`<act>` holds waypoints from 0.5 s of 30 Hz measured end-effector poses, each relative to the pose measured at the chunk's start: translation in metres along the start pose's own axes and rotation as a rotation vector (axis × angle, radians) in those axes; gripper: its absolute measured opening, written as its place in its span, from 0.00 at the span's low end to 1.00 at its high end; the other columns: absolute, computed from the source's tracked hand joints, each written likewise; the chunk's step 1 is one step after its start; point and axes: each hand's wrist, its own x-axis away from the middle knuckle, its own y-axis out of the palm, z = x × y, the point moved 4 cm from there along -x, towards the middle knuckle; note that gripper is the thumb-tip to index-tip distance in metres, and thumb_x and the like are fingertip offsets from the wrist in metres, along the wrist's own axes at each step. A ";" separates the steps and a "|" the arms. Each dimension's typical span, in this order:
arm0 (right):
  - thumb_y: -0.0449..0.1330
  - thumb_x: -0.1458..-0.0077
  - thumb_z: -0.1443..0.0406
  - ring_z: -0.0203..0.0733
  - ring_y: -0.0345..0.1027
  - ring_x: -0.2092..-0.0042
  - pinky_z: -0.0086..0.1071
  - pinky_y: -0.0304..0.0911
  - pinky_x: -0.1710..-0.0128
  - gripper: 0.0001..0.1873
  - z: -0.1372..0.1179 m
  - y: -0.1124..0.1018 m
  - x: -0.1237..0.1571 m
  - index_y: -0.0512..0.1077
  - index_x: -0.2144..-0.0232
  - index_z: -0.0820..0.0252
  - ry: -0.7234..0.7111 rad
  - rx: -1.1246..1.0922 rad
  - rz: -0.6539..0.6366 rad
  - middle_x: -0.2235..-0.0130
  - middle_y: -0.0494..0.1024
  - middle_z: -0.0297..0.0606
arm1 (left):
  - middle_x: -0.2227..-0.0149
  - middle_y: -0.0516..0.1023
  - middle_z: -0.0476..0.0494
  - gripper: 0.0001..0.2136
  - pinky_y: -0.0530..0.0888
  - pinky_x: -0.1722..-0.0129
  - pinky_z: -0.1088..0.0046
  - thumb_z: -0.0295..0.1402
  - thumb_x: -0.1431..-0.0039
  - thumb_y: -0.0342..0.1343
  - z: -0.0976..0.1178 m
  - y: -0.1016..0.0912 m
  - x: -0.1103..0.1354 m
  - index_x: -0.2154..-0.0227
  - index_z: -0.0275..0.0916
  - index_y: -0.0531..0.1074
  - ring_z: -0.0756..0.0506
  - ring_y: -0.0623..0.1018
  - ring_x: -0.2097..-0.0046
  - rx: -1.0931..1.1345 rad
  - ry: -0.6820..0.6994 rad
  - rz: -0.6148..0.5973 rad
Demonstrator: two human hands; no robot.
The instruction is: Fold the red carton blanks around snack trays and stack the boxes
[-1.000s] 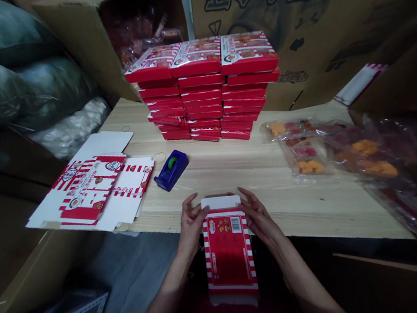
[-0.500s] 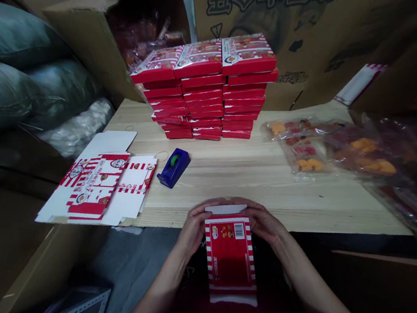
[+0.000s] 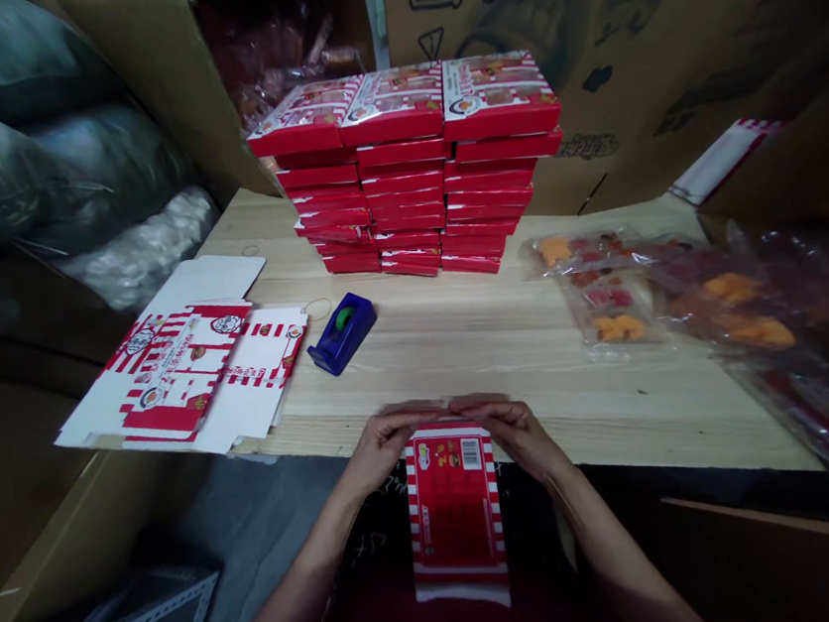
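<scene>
A red and white striped cardboard box [image 3: 455, 511] lies between my hands at the table's front edge, its printed face with a barcode turned up. My left hand [image 3: 385, 446] grips its far left corner, and my right hand [image 3: 510, 432] grips the far right corner. The fingers of both hands meet along the far end, over the end flap, which they mostly cover. At the near end a pale flap edge sticks out. Beyond my left hand stands a blue tape dispenser [image 3: 343, 334] with a green core.
Stacked red boxes [image 3: 402, 198] rise in three columns at the back. Flat printed box blanks [image 3: 181, 367] lie at left. Clear packets [image 3: 612, 298] of orange and red pieces spread over the right side of the wooden table [image 3: 463, 345]. Large cartons [image 3: 625, 57] stand behind.
The white flap at the box's far end stood up before; now it is folded down under my fingers. Both hands have drawn together over that end. The view has shifted slightly.
</scene>
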 end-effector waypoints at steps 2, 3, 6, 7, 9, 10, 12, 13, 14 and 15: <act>0.69 0.42 0.53 0.54 0.74 0.41 0.55 0.61 0.36 0.10 -0.004 -0.005 0.003 0.85 0.61 0.46 0.000 0.047 -0.077 0.46 0.83 0.40 | 0.44 0.82 0.41 0.13 0.71 0.37 0.57 0.34 0.32 0.57 0.006 0.000 0.002 0.51 0.46 0.83 0.39 0.78 0.40 -0.034 0.018 -0.070; 0.68 0.40 0.53 0.54 0.72 0.39 0.55 0.60 0.35 0.10 -0.005 -0.006 0.006 0.85 0.58 0.45 0.000 0.086 -0.123 0.44 0.82 0.39 | 0.43 0.81 0.41 0.13 0.71 0.36 0.56 0.35 0.32 0.57 0.008 0.000 0.004 0.50 0.47 0.83 0.39 0.78 0.39 -0.055 0.026 -0.101; 0.64 0.36 0.54 0.52 0.65 0.34 0.55 0.54 0.31 0.13 -0.008 -0.007 0.016 0.82 0.52 0.43 0.009 0.199 -0.226 0.38 0.77 0.37 | 0.41 0.80 0.41 0.13 0.71 0.37 0.55 0.37 0.32 0.58 0.008 0.001 0.010 0.49 0.48 0.82 0.38 0.77 0.39 -0.096 0.018 -0.108; 0.63 0.35 0.54 0.52 0.65 0.33 0.56 0.54 0.31 0.13 -0.008 -0.007 0.018 0.82 0.51 0.42 0.016 0.215 -0.225 0.38 0.77 0.36 | 0.42 0.81 0.41 0.12 0.73 0.39 0.55 0.38 0.32 0.59 0.007 0.001 0.011 0.50 0.47 0.83 0.38 0.78 0.40 -0.095 0.005 -0.084; 0.64 0.36 0.52 0.52 0.68 0.35 0.56 0.57 0.33 0.12 -0.010 -0.005 0.019 0.83 0.53 0.42 0.028 0.217 -0.185 0.40 0.79 0.37 | 0.46 0.83 0.41 0.11 0.74 0.40 0.56 0.39 0.33 0.59 0.005 0.001 0.011 0.53 0.46 0.84 0.38 0.81 0.43 -0.091 -0.018 -0.028; 0.65 0.37 0.52 0.52 0.70 0.37 0.56 0.59 0.34 0.12 -0.011 -0.004 0.018 0.83 0.54 0.42 0.031 0.217 -0.161 0.41 0.80 0.37 | 0.47 0.84 0.41 0.11 0.74 0.40 0.56 0.39 0.34 0.60 0.005 0.002 0.010 0.54 0.46 0.84 0.38 0.81 0.44 -0.097 -0.022 -0.006; 0.67 0.39 0.51 0.52 0.72 0.39 0.55 0.62 0.36 0.14 -0.016 0.000 0.015 0.83 0.53 0.42 0.031 0.241 -0.140 0.43 0.81 0.38 | 0.46 0.83 0.40 0.12 0.73 0.39 0.57 0.39 0.36 0.62 0.007 0.003 0.007 0.53 0.45 0.84 0.38 0.80 0.43 -0.128 -0.019 0.015; 0.67 0.39 0.51 0.52 0.73 0.40 0.55 0.63 0.36 0.15 -0.019 0.002 0.014 0.82 0.51 0.43 0.033 0.261 -0.150 0.43 0.81 0.39 | 0.45 0.83 0.40 0.13 0.72 0.38 0.57 0.39 0.37 0.63 0.009 0.003 0.005 0.51 0.45 0.83 0.38 0.80 0.42 -0.141 -0.020 0.017; 0.66 0.39 0.51 0.52 0.74 0.41 0.54 0.65 0.37 0.17 -0.023 0.004 0.012 0.81 0.49 0.43 0.037 0.276 -0.167 0.43 0.81 0.39 | 0.44 0.82 0.39 0.14 0.72 0.38 0.57 0.40 0.37 0.63 0.010 0.003 0.003 0.50 0.44 0.83 0.38 0.79 0.42 -0.145 -0.027 0.017; 0.66 0.39 0.50 0.52 0.74 0.41 0.54 0.66 0.38 0.19 -0.025 0.005 0.010 0.80 0.48 0.44 0.047 0.282 -0.189 0.43 0.81 0.40 | 0.44 0.82 0.39 0.15 0.72 0.39 0.57 0.41 0.37 0.63 0.011 0.003 0.001 0.50 0.43 0.83 0.37 0.79 0.42 -0.134 -0.042 0.013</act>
